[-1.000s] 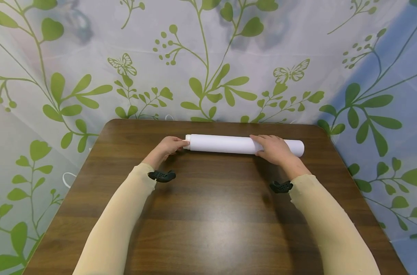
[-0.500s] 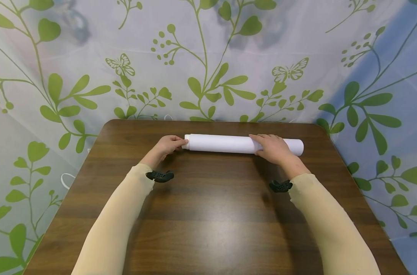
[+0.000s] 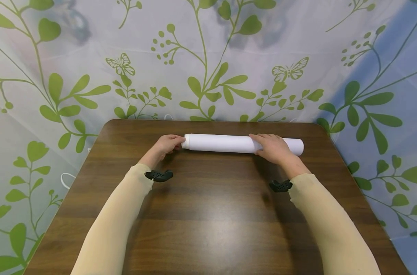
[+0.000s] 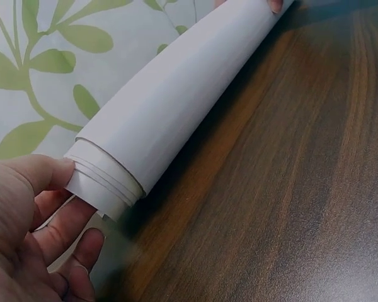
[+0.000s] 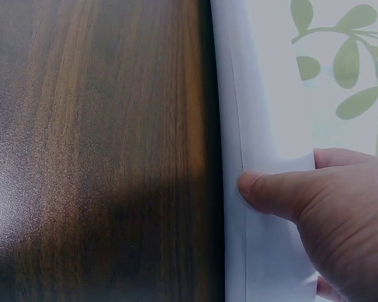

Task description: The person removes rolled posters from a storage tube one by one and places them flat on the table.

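A thick roll of white paper (image 3: 219, 143) lies crosswise near the far side of the brown wooden table. Its inner layers stick out in steps at the left end, plain to see in the left wrist view. My left hand (image 3: 168, 144) pinches these protruding layers (image 4: 107, 179) between thumb and fingers, thumb outside and fingertips at the opening. Toward the roll's right end, my right hand (image 3: 273, 148) grips it from above. In the right wrist view the thumb (image 5: 264, 192) lies across the near side, by the sheet's long edge, with the other fingers round the far side.
The wooden table (image 3: 208, 214) reaches from the roll toward the person. Behind it hangs a pale curtain (image 3: 143, 46) with green leaves and butterflies. A dark strap (image 3: 159, 175) sits at the left wrist and another dark strap (image 3: 280, 186) at the right.
My left hand has shifted slightly left, and a little more of the inner layers shows at the roll's left end. My right hand stays in the same place on the roll.
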Available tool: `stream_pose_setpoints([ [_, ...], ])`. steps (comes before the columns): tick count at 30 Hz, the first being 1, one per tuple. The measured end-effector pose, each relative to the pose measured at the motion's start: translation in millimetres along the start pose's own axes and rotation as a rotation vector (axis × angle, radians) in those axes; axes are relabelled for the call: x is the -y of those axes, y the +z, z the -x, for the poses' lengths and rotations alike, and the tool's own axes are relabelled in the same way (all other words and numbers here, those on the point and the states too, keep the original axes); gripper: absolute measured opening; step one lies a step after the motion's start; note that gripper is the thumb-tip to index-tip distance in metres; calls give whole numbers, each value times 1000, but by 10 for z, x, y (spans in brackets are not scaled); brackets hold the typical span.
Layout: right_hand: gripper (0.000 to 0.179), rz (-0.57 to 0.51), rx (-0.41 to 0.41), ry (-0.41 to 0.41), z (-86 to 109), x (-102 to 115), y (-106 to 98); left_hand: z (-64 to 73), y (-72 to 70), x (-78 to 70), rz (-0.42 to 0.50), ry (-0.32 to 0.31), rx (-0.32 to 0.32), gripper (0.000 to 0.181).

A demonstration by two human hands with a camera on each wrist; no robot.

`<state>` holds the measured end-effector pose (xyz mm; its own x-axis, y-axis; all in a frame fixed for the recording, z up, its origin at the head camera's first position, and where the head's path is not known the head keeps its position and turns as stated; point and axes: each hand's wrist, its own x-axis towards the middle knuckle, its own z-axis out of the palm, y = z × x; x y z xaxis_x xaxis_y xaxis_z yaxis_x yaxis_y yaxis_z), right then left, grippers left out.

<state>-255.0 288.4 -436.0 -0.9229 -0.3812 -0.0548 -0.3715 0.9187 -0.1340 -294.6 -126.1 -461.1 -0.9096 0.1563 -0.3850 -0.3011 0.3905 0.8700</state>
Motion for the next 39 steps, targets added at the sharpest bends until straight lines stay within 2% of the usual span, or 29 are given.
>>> stream_pose_setpoints([
  [6,73,7,12,1,13,3,-24,-1,8,-5,-1,2,-22,40],
  [13,73,6,12,3,2,-22,-5,-7,23,8,-37,64,-24,38],
  [24,73,-6,4,8,-19,-36,18,-30,64,-2,-224,157,-80,31],
  [39,73,3,3,-5,5,-30,9,-13,24,2,-279,174,-82,31],
])
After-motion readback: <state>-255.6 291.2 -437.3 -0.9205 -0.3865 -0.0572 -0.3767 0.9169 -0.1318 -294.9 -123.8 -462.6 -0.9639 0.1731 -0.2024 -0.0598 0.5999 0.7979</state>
